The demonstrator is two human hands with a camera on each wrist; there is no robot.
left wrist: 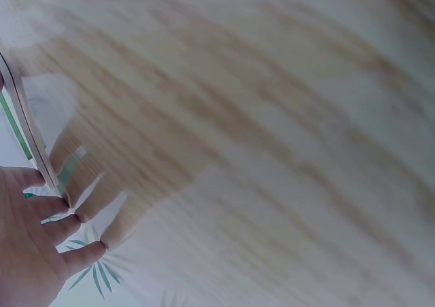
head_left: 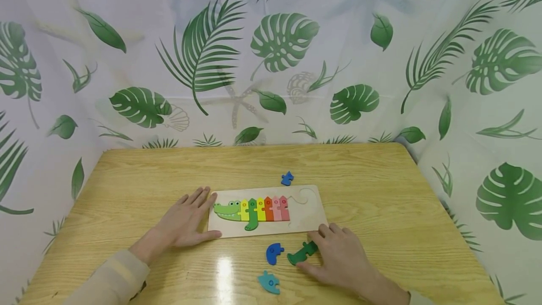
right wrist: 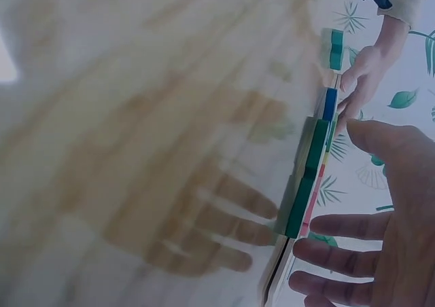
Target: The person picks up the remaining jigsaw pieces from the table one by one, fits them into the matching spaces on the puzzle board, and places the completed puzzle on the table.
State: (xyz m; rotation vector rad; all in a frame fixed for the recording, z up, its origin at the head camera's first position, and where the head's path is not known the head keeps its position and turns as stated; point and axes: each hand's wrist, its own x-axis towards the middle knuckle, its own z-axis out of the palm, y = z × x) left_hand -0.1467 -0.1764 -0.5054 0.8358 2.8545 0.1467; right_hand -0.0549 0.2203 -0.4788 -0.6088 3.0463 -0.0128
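Note:
A wooden crocodile puzzle board (head_left: 306, 222) lies across the table. Its green head piece (head_left: 228, 210) and a row of yellow, green, red and pink numbered pieces fill the left and middle. My left hand (head_left: 186, 220) rests at the board's left end, fingers spread, thumb along the near corner; the left wrist view shows those fingers (left wrist: 58, 219) at the board's edge. Around a dark green leg piece (head_left: 302, 254), just below the board, is my right hand (head_left: 343, 259). In the right wrist view its thumb and extended fingers stand apart at either end of that green piece (right wrist: 314, 164).
A dark blue piece (head_left: 274, 252) lies left of the green one, with a light blue piece (head_left: 269, 282) nearer me. Beyond the board's far edge sits another blue piece (head_left: 287, 179). A leaf-patterned cloth (head_left: 275, 121) hangs behind the wooden table (head_left: 169, 168).

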